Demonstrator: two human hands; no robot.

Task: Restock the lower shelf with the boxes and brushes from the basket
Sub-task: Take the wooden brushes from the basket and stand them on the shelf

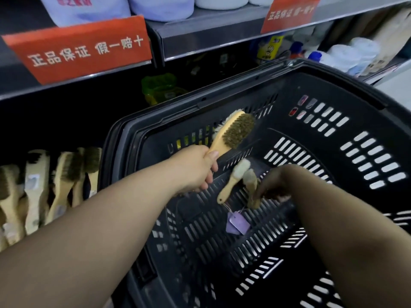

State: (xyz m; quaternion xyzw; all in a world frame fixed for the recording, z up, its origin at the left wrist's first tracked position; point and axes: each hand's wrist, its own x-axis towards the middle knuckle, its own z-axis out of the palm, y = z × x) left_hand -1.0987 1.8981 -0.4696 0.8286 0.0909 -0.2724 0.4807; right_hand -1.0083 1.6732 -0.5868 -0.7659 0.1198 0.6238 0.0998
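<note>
Brush (233,130) with dark bristles sits in the left grip (198,168), fingers curled round its wooden handle, above the far-left rim of the black basket (333,90). The right grip (274,182), in shadow, curls onto two small pale brushes (234,177) inside the basket; whether it pinches one I cannot tell. Left of the basket stands a row of shelved brushes (55,181).

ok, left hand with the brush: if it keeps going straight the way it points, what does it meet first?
The left hand grips a pale wooden brush with dark bristles, pointing up and right. The brush head would likely meet the slotted wall of the black plastic basket first; depth is unclear.
</note>
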